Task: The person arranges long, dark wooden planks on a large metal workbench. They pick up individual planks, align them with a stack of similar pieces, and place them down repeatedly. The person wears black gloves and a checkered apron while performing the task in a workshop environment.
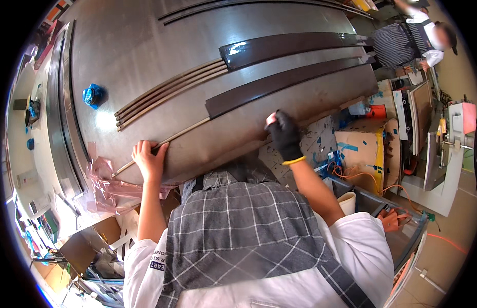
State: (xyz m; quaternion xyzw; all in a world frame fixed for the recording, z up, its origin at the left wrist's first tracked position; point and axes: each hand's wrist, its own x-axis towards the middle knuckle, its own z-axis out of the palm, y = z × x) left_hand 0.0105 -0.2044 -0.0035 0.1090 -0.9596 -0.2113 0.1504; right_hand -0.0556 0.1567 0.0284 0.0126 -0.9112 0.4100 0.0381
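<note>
My bare left hand (149,158) is at the left part of the metal table (125,46), thumb and fingers closed around a thin tan strip (184,132). The strip slants up to the right, and its far end runs to a long dark brown panel (259,94). My right hand (285,134) wears a black glove with a yellow cuff and hovers over the table's near edge. Its fingers are curled, with something pinkish at the tip; whether this is a bare fingertip or a held thing I cannot tell.
Several tan strips (169,92) lie beside a second, glossy dark panel (289,47). A crumpled blue wad (93,96) and pink film (110,185) sit at the left. A cardboard box (359,149) stands at right. Another person (402,41) stands at the far right end.
</note>
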